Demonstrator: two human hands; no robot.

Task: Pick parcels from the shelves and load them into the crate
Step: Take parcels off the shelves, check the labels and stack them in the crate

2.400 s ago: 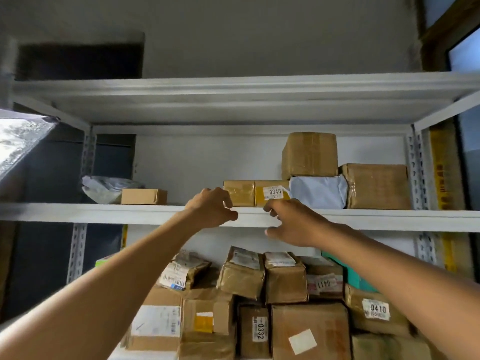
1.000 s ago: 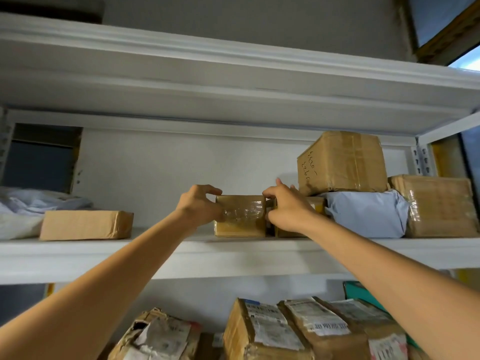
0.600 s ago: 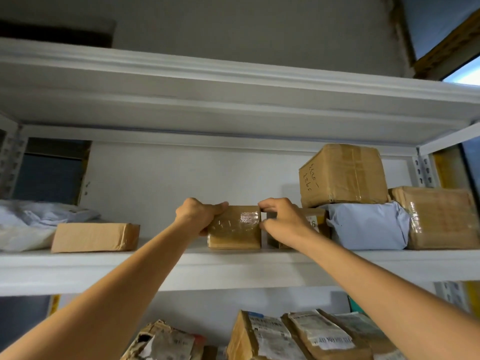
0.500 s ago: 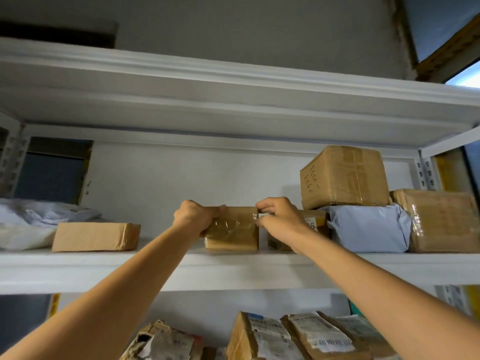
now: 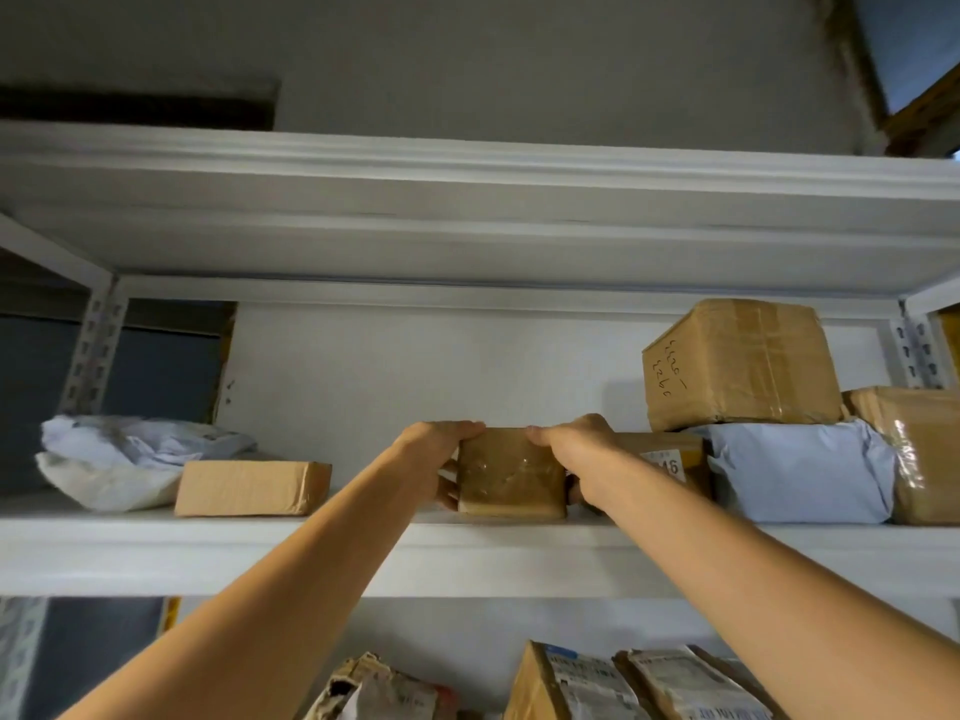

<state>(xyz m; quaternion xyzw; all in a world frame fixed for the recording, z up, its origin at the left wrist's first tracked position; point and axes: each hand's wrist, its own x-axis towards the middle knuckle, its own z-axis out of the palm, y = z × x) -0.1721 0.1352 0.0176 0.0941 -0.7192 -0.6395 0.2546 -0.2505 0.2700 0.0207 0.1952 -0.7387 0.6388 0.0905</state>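
White metal shelf point(image 5: 208, 556) against a pale wall, both my hands on one small parcel point(image 5: 511, 475).
Arms reach up; left hand point(image 5: 428, 459) and right hand point(image 5: 582, 454) grip the parcel's sides, fingers curled over its top edge. It sits at the shelf's front lip, brown, square, glossy with tape. Flat cardboard box point(image 5: 252, 488) and crumpled white bag point(image 5: 119, 457) to the left; grey mailer point(image 5: 795, 475) under a taped carton point(image 5: 737, 363) to the right.

My right hand point(image 5: 579, 459) covers part of the labelled box point(image 5: 670, 459) behind it; the taped box point(image 5: 930, 454) at far right and the parcels point(image 5: 623, 688) at bottom run off frame.
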